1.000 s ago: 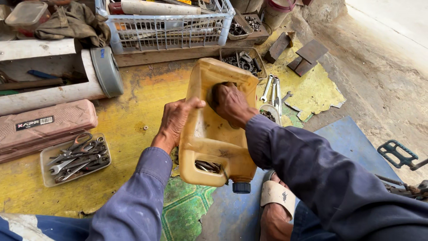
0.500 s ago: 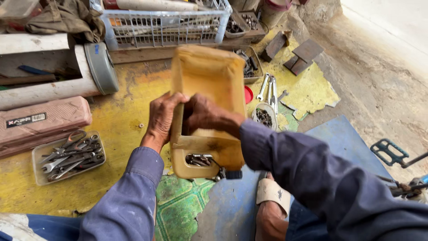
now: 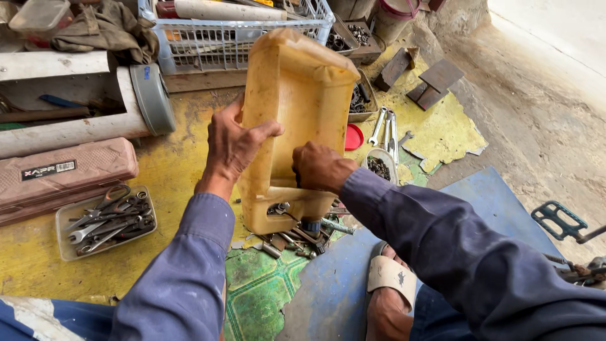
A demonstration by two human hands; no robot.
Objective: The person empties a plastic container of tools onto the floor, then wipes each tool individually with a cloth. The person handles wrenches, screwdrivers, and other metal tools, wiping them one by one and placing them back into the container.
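I hold a yellowed plastic jerrycan (image 3: 297, 95) with a cut-open side, tipped up with its black cap end (image 3: 310, 226) down near the floor. My left hand (image 3: 235, 142) grips its left edge. My right hand (image 3: 319, 167) reaches into the cut opening, fingers closed on the container's inner wall. Bolts and small metal parts (image 3: 291, 240) lie spilled on the floor under the cap end.
A clear tray of wrenches and pliers (image 3: 104, 221) and a pink tool case (image 3: 63, 173) lie at left. A white wire basket (image 3: 237, 35) stands behind. A red lid (image 3: 353, 137), spanners (image 3: 386, 126), a bowl of nuts (image 3: 379, 167), my sandalled foot (image 3: 388, 284) sit at right.
The jerrycan has been swung from lying nearly flat to standing steeply upright. My right hand slid from its upper opening down toward the lower end. Small parts now lie beneath it.
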